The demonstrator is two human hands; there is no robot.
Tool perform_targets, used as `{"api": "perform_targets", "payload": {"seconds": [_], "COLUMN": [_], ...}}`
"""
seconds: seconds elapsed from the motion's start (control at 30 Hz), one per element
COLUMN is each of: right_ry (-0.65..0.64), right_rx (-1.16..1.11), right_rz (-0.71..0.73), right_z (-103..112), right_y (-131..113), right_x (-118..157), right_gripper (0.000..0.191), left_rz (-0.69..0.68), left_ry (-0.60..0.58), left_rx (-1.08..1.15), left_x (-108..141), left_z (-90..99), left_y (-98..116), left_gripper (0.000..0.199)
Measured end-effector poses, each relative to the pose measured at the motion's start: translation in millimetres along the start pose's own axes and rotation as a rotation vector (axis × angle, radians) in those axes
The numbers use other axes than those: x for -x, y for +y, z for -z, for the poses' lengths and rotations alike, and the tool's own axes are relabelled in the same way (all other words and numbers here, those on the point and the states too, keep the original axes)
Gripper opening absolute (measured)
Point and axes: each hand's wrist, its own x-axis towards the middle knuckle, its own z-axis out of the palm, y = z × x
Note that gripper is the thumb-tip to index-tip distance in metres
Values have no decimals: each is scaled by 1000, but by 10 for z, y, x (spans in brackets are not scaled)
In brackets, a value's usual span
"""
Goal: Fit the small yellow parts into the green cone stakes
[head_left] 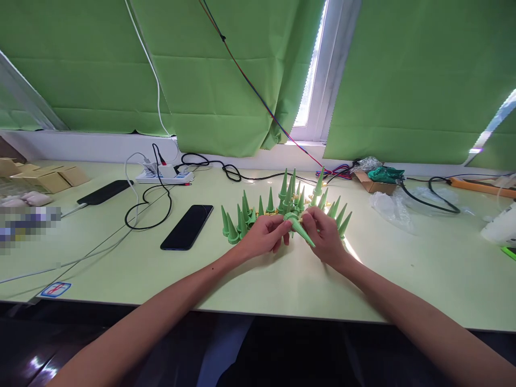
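Observation:
A green plastic cone-shaped spike (301,232) is tilted, with its tip pointing down to the right. My left hand (262,235) is closed on its wide capped end, thumb and fingers pinching it. Close beside that end, my right hand (327,236) has its fingers pressed together; what they pinch is too small and partly hidden to make out. Behind both hands stand several more green spikes (233,231), mostly upright on their wide ends. Small yellowish pieces show among them, partly hidden.
A black phone (187,228) lies left of the spikes, and a second black device (105,192) lies farther left. Behind them sits a white power strip (164,176) with cables. At the right are a small cardboard box (374,184) and clear plastic bags (391,210).

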Motion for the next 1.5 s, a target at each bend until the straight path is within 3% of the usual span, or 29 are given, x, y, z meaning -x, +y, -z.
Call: {"api": "perform_targets", "payload": {"seconds": [0.27, 0.83, 1.03, 1.3, 1.5], "right_ry": [18, -106, -121, -127, -126], "right_rx": [-24, -57, -46, 9, 51], "right_rz": [-35, -103, -108, -75, -49], "right_z": [-6, -33, -38, -24, -20], "right_y": [-6, 23, 33, 12, -5], "right_x": [9, -15, -18, -31, -33], "right_gripper": [32, 38, 39, 39, 40], "left_rz": [43, -64, -184, -354, -566], "left_ry": [-7, 128, 223, 283, 318], "left_rx": [17, -144, -311, -374, -502], "left_x": [-10, 10, -4, -10, -6], "left_z": [2, 17, 29, 16, 13], "left_y": [37, 2, -112, -155, -155], "left_gripper": [56, 35, 30, 22, 12]}}
